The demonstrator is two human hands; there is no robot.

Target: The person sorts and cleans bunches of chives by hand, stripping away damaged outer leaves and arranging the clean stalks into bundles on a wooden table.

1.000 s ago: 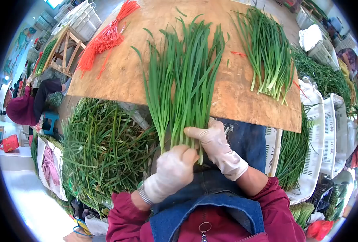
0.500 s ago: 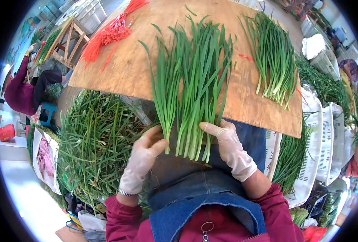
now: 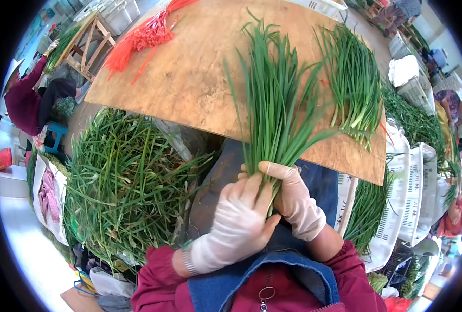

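Observation:
A bunch of garlic chives (image 3: 273,109) stands fanned out over the front edge of the wooden board, its leaf tips pointing away from me. Both hands wear pale thin gloves. My right hand (image 3: 296,200) is wrapped round the lower stems, thumb on top. Across the stem ends lies my left hand (image 3: 241,218), its fingers closed against the bunch and hiding most of the pale ends. A second pile of garlic chives (image 3: 353,83) rests at the right of the board.
The wooden board (image 3: 189,78) carries a bundle of red ties (image 3: 140,44) at its far left. A big heap of loose leaves (image 3: 122,182) sits low on the left. White crates (image 3: 395,200) line the right side. Another person (image 3: 25,106) sits at the far left.
The spread chives have been gathered into one tighter bunch. My left hand has moved right, from the bunch's left side onto its stem ends, and the right hand now grips the stems.

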